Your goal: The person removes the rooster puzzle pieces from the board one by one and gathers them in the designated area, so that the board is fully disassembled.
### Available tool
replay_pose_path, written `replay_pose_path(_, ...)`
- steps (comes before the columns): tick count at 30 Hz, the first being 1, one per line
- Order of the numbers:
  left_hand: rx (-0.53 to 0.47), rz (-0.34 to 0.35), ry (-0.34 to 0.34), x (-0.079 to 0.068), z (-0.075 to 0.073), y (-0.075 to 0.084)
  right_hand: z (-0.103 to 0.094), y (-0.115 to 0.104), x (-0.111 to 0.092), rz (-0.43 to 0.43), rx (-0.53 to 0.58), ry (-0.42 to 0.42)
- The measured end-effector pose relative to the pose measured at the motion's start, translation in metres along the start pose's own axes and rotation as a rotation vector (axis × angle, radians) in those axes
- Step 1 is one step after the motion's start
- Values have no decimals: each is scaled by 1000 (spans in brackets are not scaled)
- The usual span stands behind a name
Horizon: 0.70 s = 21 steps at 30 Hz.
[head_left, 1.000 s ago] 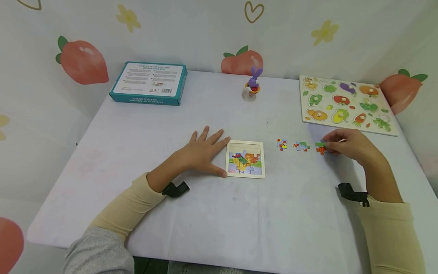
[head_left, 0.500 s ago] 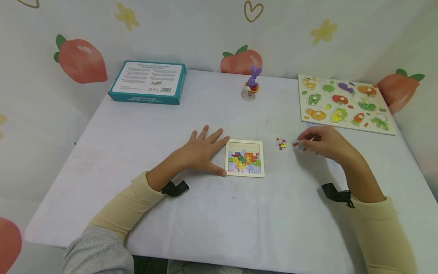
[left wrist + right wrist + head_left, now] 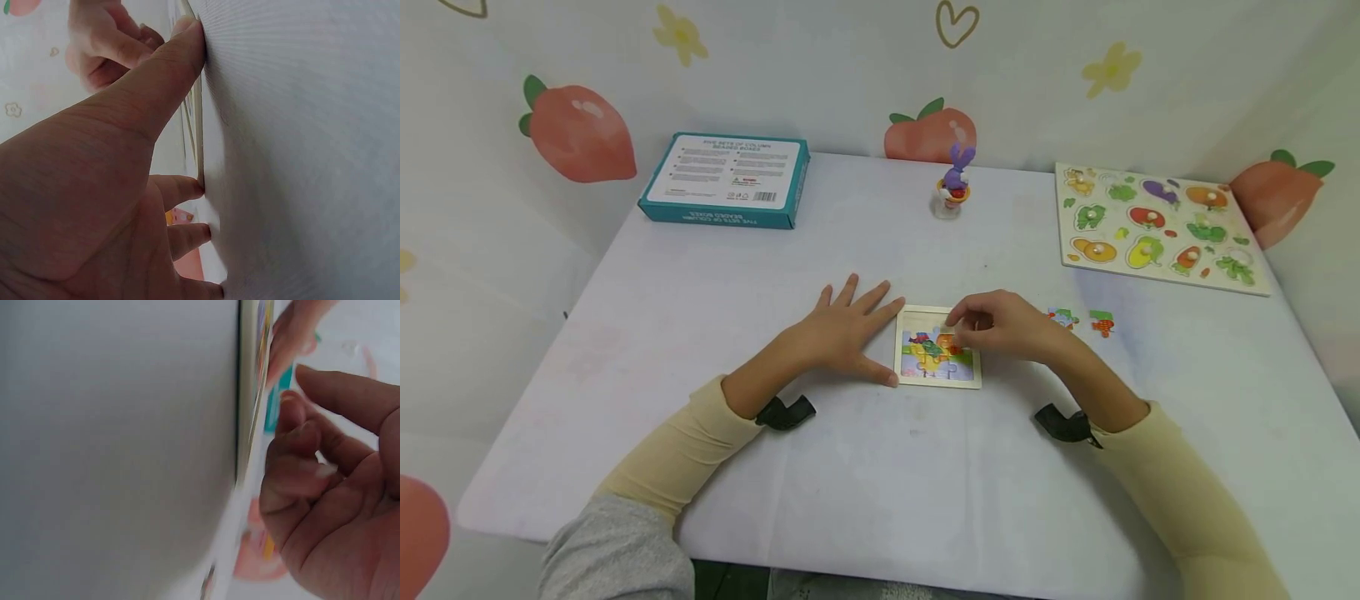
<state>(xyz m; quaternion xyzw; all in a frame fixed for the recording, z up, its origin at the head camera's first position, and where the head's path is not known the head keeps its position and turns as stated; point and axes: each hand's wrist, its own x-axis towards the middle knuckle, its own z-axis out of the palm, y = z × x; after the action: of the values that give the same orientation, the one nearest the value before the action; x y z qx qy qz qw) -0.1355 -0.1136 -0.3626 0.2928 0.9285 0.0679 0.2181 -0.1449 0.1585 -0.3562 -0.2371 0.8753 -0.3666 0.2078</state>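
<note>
Puzzle (image 3: pixel 928 368) approx. 2/3 filled in its frame (image 3: pixel 940 385), bare strip (image 3: pixel 922 320) at 12 o'clock; 2 loose pcs (image 3: pixel 1102 323) at 3, prob. left to fit. L hand (image 3: pixel 850 337) spread wide at 9, touching frame; R hand (image 3: pixel 1006 327) fingers curled at 1-2, can't tell if holding a pc.

From the head we look forward and down over most of the table (image 3: pixel 865 492); at each wrist we peer closely along its sideways surface, sharing the puzzle frame (image 3: pixel 938 385) at upper centre.
</note>
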Motion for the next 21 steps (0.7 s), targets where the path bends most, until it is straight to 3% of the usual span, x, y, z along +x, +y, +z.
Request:
replay_pose_path(4,6,-1,-6,0,0,-1,13,-12,11,-28,-41,-21)
replay_pose_path(9,6,4,-5,0,0,-2,21,-22,18,0,-92,-40)
replay_pose_path(21,-2,3,-10,-1,-2,0,24,-28,24,38,-85,-83)
